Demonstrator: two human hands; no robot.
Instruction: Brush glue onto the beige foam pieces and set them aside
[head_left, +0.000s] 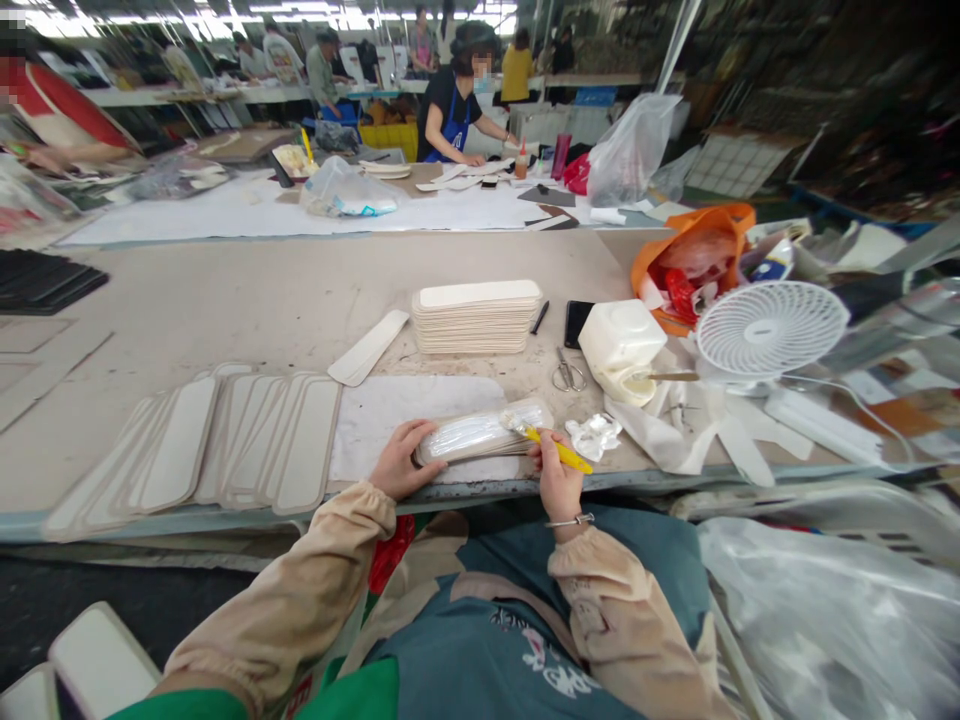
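My right hand is closed round the yellow handle of a brush, its bristles touching the right part of the top panel. That panel is pale and round-cornered, with a wet, glossy white coat, and tops a low stack of panels at the table's front edge. Thumb and fingers of my left hand grip the stack's left end. Just right of the brush lies a crumpled blob of white glue. Behind stands a taller, neat stack of panels, with one loose panel lying aslant beside it.
Overlapping panels fan out along the front edge at left. To the right are scissors, a cut white jug with a stick in it, a white fan and an orange bag. A co-worker sits across the table.
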